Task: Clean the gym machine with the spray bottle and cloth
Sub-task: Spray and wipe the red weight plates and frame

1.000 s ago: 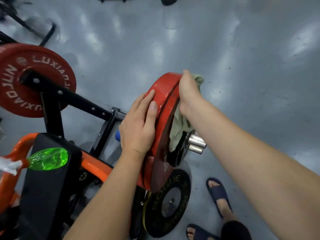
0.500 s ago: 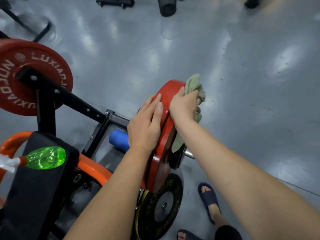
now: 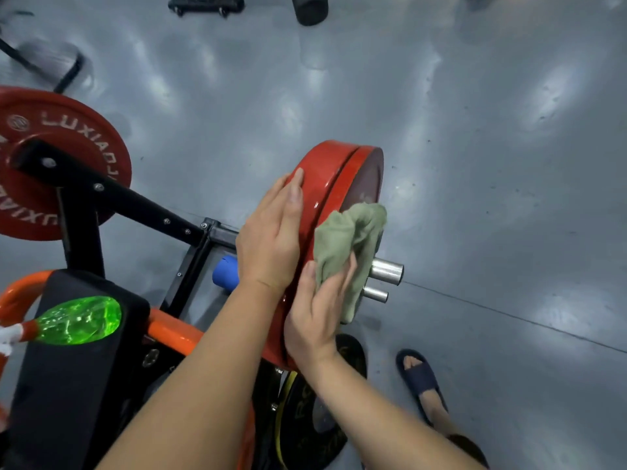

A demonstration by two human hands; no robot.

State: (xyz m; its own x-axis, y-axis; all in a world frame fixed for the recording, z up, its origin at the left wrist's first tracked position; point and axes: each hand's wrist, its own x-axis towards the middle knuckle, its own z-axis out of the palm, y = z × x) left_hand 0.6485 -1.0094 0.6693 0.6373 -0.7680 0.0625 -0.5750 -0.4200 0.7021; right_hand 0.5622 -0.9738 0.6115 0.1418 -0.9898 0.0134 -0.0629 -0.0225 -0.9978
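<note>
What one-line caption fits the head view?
Right hand holds a crumpled green cloth against the red round weight plates while the left hand rests flat on their rim.

A gym, by every sign: red weight plates (image 3: 325,184) stacked on edge on steel sleeves (image 3: 386,271), another red plate (image 3: 68,137) with white LUXIAO lettering on a black arm (image 3: 142,205) to the left, a black bumper plate (image 3: 305,418) low beneath them, an orange tube frame (image 3: 169,329) with a black pad (image 3: 68,385), a glossy grey floor (image 3: 475,130), more dark equipment (image 3: 207,3) at the far edge.
</note>
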